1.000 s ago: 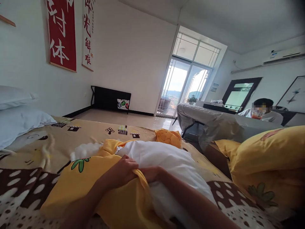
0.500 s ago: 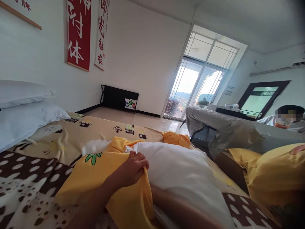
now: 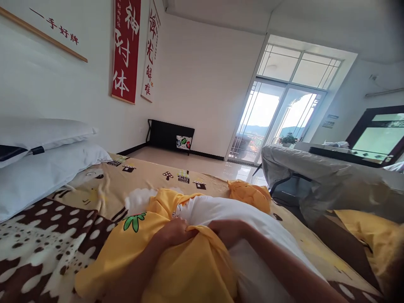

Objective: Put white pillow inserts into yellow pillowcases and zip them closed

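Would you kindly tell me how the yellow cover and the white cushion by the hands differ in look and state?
The yellow cover is bunched and folded, while the white cushion looks plump and fairly smooth. The yellow cover bears a green leaf motif; the white cushion shows no such motif on its visible side. Both lie on the patterned bedspread.

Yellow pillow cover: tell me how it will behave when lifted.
The yellow pillow cover would likely flop, as it bunches in soft folds. It looks like thin cloth, so probably light. It might drag on the white pillow it lies against.
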`<state>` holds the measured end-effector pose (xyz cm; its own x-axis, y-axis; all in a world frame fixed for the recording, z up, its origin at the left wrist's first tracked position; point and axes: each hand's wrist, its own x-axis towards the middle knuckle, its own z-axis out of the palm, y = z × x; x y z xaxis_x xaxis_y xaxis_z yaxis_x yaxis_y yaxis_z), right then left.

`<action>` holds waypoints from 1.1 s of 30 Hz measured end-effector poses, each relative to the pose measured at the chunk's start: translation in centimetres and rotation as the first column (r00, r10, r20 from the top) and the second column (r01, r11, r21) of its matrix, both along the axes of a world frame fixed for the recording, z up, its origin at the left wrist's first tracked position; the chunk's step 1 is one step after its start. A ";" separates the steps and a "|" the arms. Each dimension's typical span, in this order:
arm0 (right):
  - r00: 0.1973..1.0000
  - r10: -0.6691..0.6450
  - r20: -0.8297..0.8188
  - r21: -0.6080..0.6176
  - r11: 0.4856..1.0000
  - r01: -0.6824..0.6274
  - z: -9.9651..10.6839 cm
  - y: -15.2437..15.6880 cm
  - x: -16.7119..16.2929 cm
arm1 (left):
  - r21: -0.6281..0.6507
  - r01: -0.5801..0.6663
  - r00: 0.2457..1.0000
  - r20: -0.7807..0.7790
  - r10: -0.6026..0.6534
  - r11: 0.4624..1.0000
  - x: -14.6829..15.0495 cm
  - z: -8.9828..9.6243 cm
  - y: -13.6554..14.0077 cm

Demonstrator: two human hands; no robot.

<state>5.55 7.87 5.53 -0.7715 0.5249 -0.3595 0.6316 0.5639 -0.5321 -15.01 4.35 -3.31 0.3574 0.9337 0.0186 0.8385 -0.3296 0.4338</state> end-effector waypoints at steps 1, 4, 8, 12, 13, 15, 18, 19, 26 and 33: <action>1.000 0.011 0.012 -0.052 0.999 -0.011 1.1 0.8 0.6 | 0.001 -0.011 1.000 -0.017 0.011 1.000 0.3 -0.1 -0.1; 0.994 -0.109 -0.005 0.143 0.984 0.109 4.3 3.9 2.1 | 0.010 -0.027 0.997 -0.066 0.027 1.000 1.1 -0.3 -0.2; 0.937 -0.347 0.032 0.698 0.679 0.228 3.4 6.6 2.1 | 0.026 -0.014 0.994 -0.104 0.016 1.000 1.5 -0.4 -0.3; 0.908 -0.392 0.149 0.706 0.685 0.180 -4.1 5.5 0.2 | 0.037 0.005 0.994 -0.112 -0.001 0.999 1.3 -0.3 -0.3; 0.898 -0.412 0.157 0.718 0.672 0.182 -5.8 5.1 -0.2 | 0.037 0.015 0.994 -0.108 -0.011 0.999 1.2 -0.3 -0.2; 0.885 -0.434 0.168 0.741 0.648 0.177 -8.0 4.5 -0.4 | 0.025 0.040 0.995 -0.097 -0.037 0.999 1.0 -0.1 -0.2; 0.891 -0.410 0.197 0.751 0.647 0.132 -8.0 4.1 0.0 | -0.002 0.071 0.995 -0.077 -0.071 0.997 0.4 0.9 -0.7; 0.896 -0.391 0.210 0.746 0.656 0.111 -7.5 3.9 0.1 | -0.008 0.081 0.994 -0.071 -0.081 0.997 0.0 1.5 -1.1; 0.953 -0.194 0.234 0.703 0.710 -0.028 -1.5 -0.9 -1.0 | 0.115 0.162 0.952 0.243 -0.185 0.980 -2.5 7.4 -4.7; 0.968 0.038 0.250 0.618 0.763 -0.189 0.6 -5.2 -3.1 | 0.443 -0.338 0.939 0.103 0.327 0.830 -0.6 2.1 0.2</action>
<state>2.48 2.64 6.15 -0.7858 0.6032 -0.1367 0.5932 0.7976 0.1091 -15.65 4.52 -1.25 0.0216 0.8838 0.4673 0.9246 -0.1955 0.3270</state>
